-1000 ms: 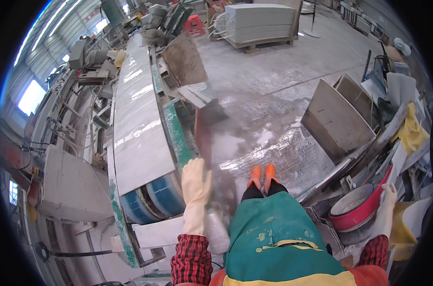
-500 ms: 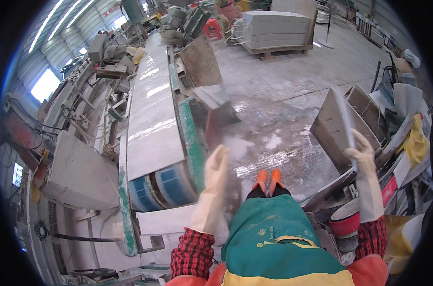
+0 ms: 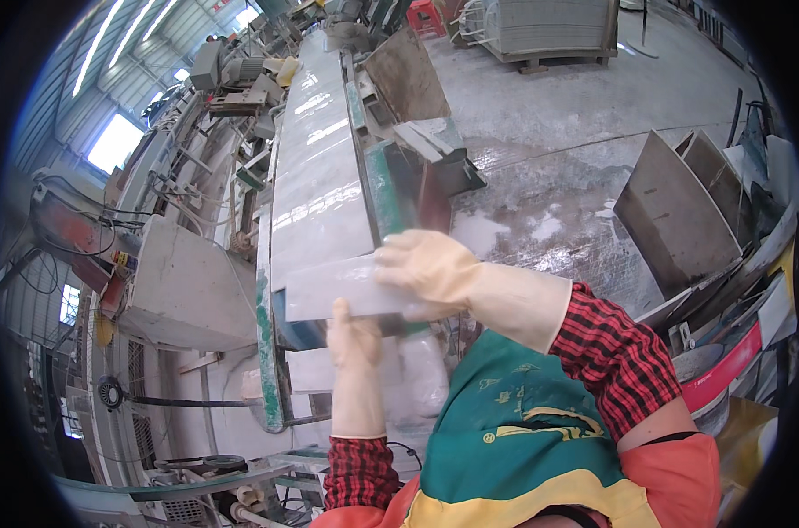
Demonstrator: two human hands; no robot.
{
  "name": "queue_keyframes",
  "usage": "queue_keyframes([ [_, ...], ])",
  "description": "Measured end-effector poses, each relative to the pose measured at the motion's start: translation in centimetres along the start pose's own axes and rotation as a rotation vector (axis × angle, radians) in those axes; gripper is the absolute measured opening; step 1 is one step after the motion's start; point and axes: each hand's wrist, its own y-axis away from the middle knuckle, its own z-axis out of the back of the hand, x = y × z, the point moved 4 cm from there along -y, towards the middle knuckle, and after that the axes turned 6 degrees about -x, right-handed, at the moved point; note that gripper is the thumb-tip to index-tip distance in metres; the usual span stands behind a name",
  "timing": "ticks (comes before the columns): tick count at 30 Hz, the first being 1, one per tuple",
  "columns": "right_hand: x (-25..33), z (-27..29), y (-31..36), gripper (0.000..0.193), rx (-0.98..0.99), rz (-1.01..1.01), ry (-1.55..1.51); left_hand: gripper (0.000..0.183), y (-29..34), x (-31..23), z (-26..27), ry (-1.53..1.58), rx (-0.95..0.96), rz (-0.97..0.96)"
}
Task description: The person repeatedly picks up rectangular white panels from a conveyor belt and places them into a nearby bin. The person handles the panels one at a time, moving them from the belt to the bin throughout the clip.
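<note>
Two gloved hands are on one pale grey stone tile (image 3: 346, 289), seen from the single head view.

Head view: the tile is held flat, just above the near end of the long conveyor bed (image 3: 316, 189), which runs away from the person toward the top of the picture. Right hand (image 3: 426, 268), in a cream rubber glove, lies on the tile's right end with fingers curled over its top edge, gripping it. Left hand (image 3: 353, 339), likewise gloved, comes up from below, its fingers closed against the tile's lower edge near the middle. Whether the tile's far edge already rests on the bed or hangs just clear of it cannot be told; the hands cover the near corner.

Glossy slabs lie end to end on the bed beyond the tile. A green rail (image 3: 383, 189) borders the bed on its right side. A grey machine housing (image 3: 184, 286) stands to the left, close beside the bed.

On the wet concrete floor (image 3: 549, 211) to the right, brown slabs (image 3: 672, 216) lean upright in a rack, well apart from the bed. A red-rimmed basin (image 3: 725, 374) sits at the lower right, near the person's elbow.

Progress, as judged: the tile is lifted and brought to the bed's near end; both hands are clamped on it, so setting it down and releasing are not yet done.
</note>
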Motion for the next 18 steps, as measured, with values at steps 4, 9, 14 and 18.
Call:
queue_keyframes([
  [4, -3.4, 1.9, 4.7, 0.052, 0.118, -0.275, 0.041, 0.042, -5.6, -3.1, 5.2, -0.035, -0.19, -0.072],
  [9, -6.3, 6.9, 17.4, 0.05, 0.053, -0.656, 0.116, 0.04, -9.2, -3.0, 6.8, -0.051, -0.338, -0.139],
  [14, -5.9, 10.8, 27.8, 0.052, 0.035, -1.08, 0.078, 0.032, -10.1, -2.7, 6.8, -0.065, -0.382, -0.113],
  [18, -4.6, 11.5, 31.7, 0.051, -0.064, -1.26, 0.052, 0.031, -11.3, -3.0, 7.9, -0.076, -0.481, -0.083],
])
